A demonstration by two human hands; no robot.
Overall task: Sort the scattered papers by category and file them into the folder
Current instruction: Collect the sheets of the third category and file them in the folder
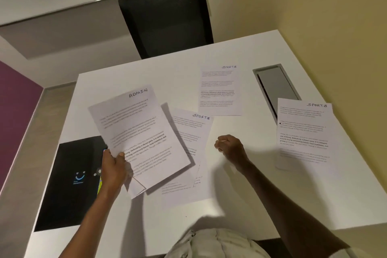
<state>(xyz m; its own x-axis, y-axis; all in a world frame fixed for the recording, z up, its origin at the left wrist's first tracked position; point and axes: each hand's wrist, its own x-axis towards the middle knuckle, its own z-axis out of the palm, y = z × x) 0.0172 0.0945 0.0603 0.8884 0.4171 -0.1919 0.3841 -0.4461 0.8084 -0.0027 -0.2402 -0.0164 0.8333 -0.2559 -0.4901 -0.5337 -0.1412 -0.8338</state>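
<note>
A: Where do the papers lie, taking the black folder (71, 182) at the table's (240, 195) left edge as the mark?

B: The left hand (113, 168) grips the ADMIN sheets (138, 136) by their lower left corner, thumb on top, and holds them lifted just right of the folder. Beneath them and further right of the folder lies a SPORTS sheet (194, 132) flat on the table.

A: And the right hand (229, 146)?

B: It hovers right of that sheet, fingers curled into a loose fist around nothing. Two more SPORTS sheets lie well away from the folder: one (219, 90) toward the black chair (165, 14), one (304, 132) at the far right, overlapping the grey cable hatch (276, 88).
</note>
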